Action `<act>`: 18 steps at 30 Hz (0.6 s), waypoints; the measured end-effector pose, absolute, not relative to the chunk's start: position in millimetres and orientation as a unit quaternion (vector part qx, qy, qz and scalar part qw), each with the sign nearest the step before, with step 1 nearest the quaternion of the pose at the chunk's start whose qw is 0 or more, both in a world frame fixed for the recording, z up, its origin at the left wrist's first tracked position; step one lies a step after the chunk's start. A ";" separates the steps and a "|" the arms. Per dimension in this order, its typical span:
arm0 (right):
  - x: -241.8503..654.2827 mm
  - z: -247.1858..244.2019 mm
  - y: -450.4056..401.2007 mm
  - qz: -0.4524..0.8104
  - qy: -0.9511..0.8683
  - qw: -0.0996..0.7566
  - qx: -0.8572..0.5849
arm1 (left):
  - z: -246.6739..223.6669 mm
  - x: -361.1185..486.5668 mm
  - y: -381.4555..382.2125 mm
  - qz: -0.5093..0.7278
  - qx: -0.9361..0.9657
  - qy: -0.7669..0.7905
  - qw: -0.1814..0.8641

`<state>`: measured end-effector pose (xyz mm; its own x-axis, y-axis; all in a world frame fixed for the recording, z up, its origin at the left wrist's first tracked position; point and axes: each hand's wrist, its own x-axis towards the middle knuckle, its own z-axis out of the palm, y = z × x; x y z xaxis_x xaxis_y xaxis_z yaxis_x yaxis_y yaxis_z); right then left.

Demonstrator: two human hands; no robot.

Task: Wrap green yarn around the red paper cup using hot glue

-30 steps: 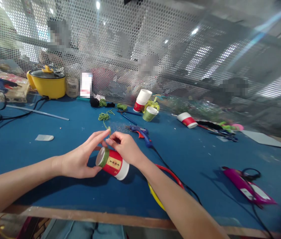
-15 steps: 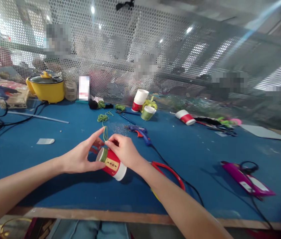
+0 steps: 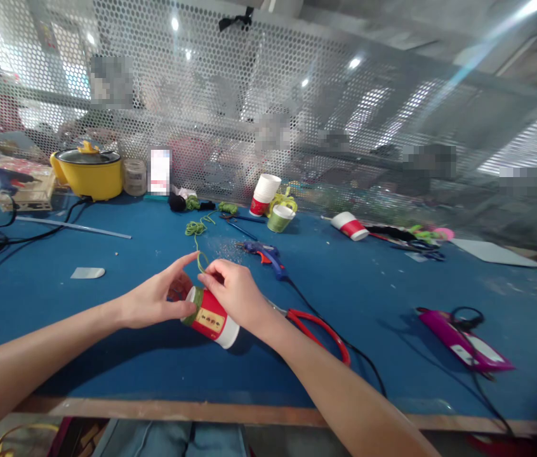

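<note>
A red and white paper cup point(image 3: 210, 320) lies tilted on its side over the blue table, with green yarn wound around its left end. My left hand point(image 3: 154, 301) grips that end, its thumb against the wound band and its index finger raised to the yarn. A strand of green yarn point(image 3: 203, 261) loops by that fingertip and leads back to a loose pile of yarn point(image 3: 195, 228). My right hand point(image 3: 236, 291) is closed in a pinch on the strand, just above the cup. The right hand's lower fingers are hidden.
A blue glue gun point(image 3: 271, 257) lies beyond my right hand, its cable running right. Red-handled tool point(image 3: 323, 333) rests by my right forearm. Behind stand cups point(image 3: 266, 190) and a yellow electric pot point(image 3: 90, 174). A purple packet point(image 3: 461, 343) lies right.
The green band at the cup's end looks wider and now reaches the rim. The yarn loop near my fingertips has become smaller, and both hands have shifted only slightly.
</note>
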<state>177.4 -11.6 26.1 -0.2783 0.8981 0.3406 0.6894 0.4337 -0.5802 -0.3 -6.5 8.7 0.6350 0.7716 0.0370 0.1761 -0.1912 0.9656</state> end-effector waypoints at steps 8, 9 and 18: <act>179.7 34.6 -13.2 0.131 -0.799 0.340 -0.479 | 6.6 3.6 -11.8 0.334 0.734 0.267 0.528; 180.3 35.2 -13.4 0.128 -0.800 0.344 -0.474 | 6.0 3.6 -11.8 0.338 0.738 0.262 0.523; 181.7 34.9 -11.2 0.107 -0.813 0.349 -0.454 | -0.5 5.3 -10.0 0.358 0.771 0.253 0.462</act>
<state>181.7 -11.2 34.9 -0.3441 0.8121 0.4713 0.6629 0.5656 -0.4906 5.3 -10.0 -0.5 0.6166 0.7202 0.3180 0.0595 -0.4454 0.8933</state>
